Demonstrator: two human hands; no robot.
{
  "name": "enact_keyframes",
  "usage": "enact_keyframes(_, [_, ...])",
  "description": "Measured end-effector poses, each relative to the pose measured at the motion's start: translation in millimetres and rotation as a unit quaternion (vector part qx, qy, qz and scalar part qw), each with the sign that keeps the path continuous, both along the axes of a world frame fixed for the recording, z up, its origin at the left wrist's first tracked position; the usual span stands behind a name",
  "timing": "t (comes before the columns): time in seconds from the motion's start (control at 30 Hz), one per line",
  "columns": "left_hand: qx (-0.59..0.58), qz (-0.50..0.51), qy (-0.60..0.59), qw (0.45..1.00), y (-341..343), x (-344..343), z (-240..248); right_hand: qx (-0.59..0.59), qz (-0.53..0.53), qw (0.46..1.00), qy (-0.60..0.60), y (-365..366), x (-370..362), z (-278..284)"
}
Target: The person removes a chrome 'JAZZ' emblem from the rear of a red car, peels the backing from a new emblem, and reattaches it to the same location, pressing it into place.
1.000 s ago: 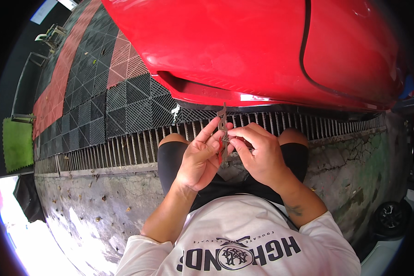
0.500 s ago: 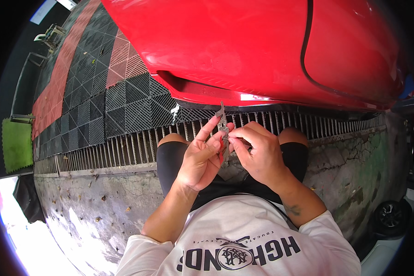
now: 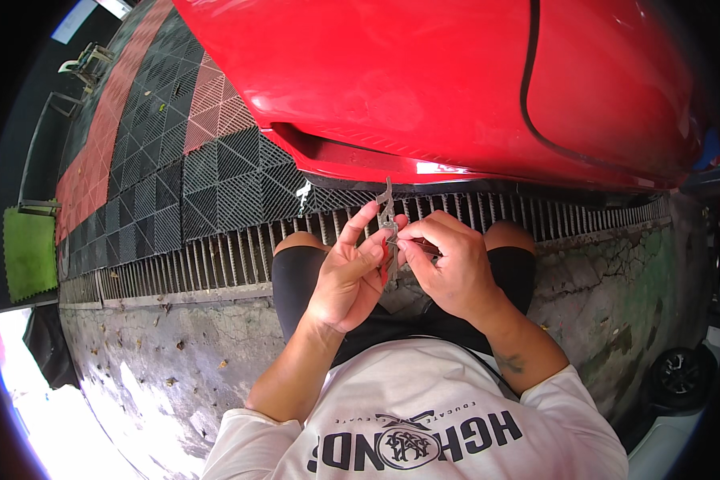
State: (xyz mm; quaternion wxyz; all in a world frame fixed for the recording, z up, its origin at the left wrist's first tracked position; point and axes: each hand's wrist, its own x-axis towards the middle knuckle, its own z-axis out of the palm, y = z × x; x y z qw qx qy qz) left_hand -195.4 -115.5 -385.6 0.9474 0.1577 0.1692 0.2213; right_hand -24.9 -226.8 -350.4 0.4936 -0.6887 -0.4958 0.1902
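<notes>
Far out to the left of both hands stands a green, rectangular, jagged-edged mat [image 3: 32,254], and nearer to the hands spread black and red ribbed plastic floor tiles [image 3: 220,180]. Next comes the left hand [image 3: 349,280], its forearm slanting up and inward from the white short sleeve [image 3: 252,436], the palm turned up, the index finger reaching forward and the thumb bent across toward the middle. Between the two hands, closed in the left hand's grip, is a narrow, grey, irregularly cut metal piece [image 3: 387,214], standing lengthwise away from the body, its far tip rising past the left fingertips; a slim, bright red part [image 3: 385,262] lies along it beside the left thumb. Just right of it, the right hand [image 3: 452,260] shows its back, wrist bent inward, index finger and thumb brought near each other at the piece's edge; whether they clamp something cannot be told. Ahead of both hands looms a glossy red car body [image 3: 408,88], with a rusty metal-bar grating [image 3: 232,258] running below it, and well off to the right of the hands is a black wheel [image 3: 680,378].
</notes>
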Motion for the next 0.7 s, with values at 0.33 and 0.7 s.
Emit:
enact_keyframes(0.33, [0.006, -0.016, 0.005, 1.0, -2.1, -3.9, -5.2, -0.008, 0.014, 0.999, -0.049, -5.7, 1.3, -0.7])
enact_keyframes(0.7, [0.024, -0.011, -0.003, 1.0, -1.7, -1.7, -5.8, 0.089, 0.02, 0.965, -0.244, -6.1, 2.3, 3.3])
